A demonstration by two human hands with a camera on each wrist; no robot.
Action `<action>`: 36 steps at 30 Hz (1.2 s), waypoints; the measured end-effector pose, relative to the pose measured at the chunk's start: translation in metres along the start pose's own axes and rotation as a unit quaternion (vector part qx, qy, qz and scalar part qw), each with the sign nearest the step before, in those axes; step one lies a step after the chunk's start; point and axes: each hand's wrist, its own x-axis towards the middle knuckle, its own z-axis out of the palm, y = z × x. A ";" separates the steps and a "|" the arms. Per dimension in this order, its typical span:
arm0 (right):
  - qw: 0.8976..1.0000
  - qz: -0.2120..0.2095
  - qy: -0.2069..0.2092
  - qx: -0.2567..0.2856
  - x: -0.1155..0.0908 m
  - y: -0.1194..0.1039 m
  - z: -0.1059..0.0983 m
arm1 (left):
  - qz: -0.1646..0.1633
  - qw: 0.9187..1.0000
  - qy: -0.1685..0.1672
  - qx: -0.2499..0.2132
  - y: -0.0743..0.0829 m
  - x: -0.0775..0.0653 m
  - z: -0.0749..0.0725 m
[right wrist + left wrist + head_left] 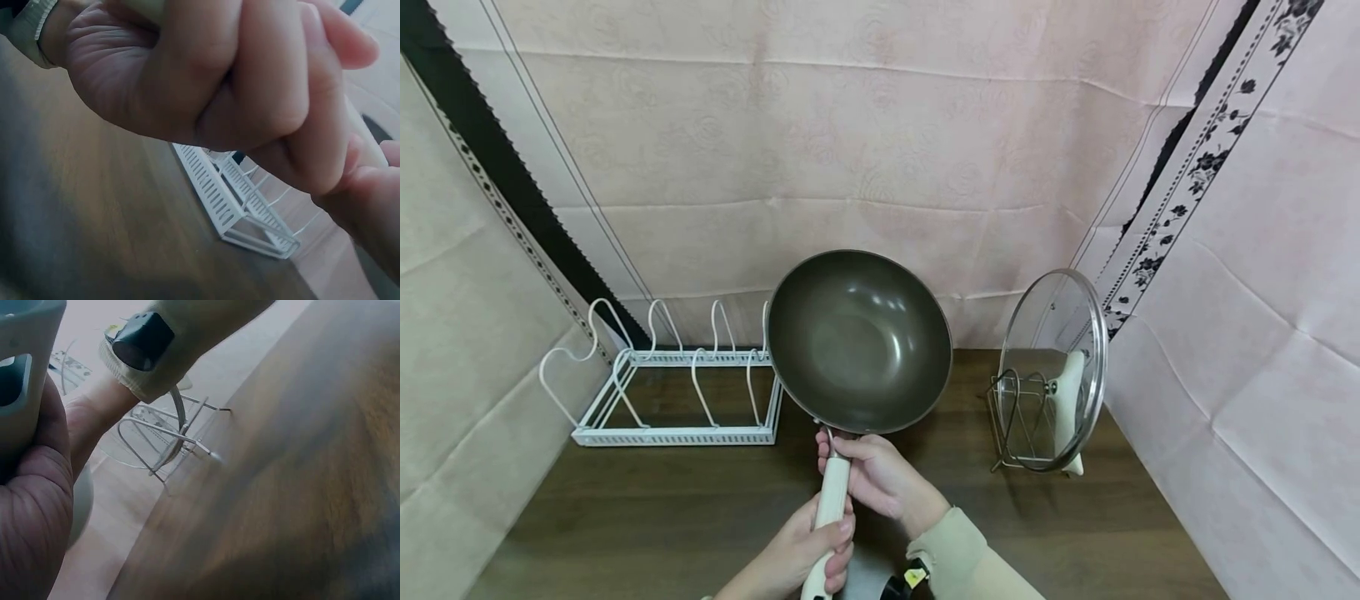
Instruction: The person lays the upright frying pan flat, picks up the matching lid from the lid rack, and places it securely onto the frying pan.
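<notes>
The pan (859, 342), raised between the white rack (677, 437) and glass lid (1041, 333), seems stiff and bowl-heavy, so its handle (832, 490), grasped by left hand (807, 537) and right hand (883, 482), suits holding best.

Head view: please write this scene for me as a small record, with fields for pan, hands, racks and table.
Pan: dark interior facing the camera, held by its pale handle
Left hand: grips the handle's lower part
Right hand: grips the handle near the pan
White rack: on the table, left of the pan
Wire rack: right of the pan, holding a glass lid on edge
Table: brown
</notes>
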 end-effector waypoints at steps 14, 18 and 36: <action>1.000 -0.013 0.001 0.009 0.001 0.000 -0.002 | -0.073 0.996 0.040 0.034 0.009 0.004 -0.007; 1.000 -0.020 0.019 0.007 0.001 0.000 -0.004 | -0.125 0.983 0.097 0.094 0.014 0.008 -0.009; 0.990 -0.069 0.121 0.004 0.005 0.019 -0.018 | -0.134 0.912 0.244 0.302 0.012 0.017 0.001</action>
